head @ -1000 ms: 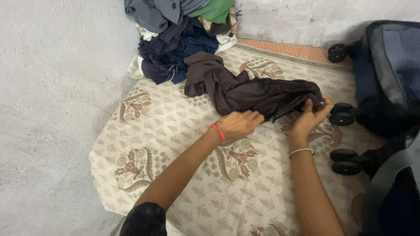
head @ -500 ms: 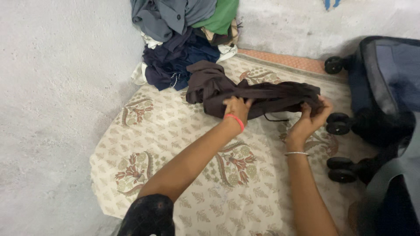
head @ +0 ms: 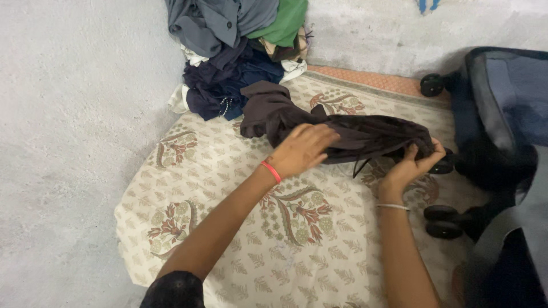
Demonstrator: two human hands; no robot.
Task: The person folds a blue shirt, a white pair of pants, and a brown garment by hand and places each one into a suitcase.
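A dark brown garment lies crumpled and stretched across a cream floral sheet on the floor. My left hand, with a red band at the wrist, grips the garment near its middle. My right hand, with a thin silver bracelet, pinches the garment's right end and holds it slightly off the sheet. A thin cord dangles from the garment between my two hands.
A pile of clothes in grey, green, navy and white rests against the wall at the top. A dark wheeled suitcase lies open at the right, its wheels beside my right hand. Bare concrete floor spreads to the left.
My left hand moved from the sheet up onto the garment and took hold of its middle. My right hand kept its grip on the right end, which is now lifted slightly.
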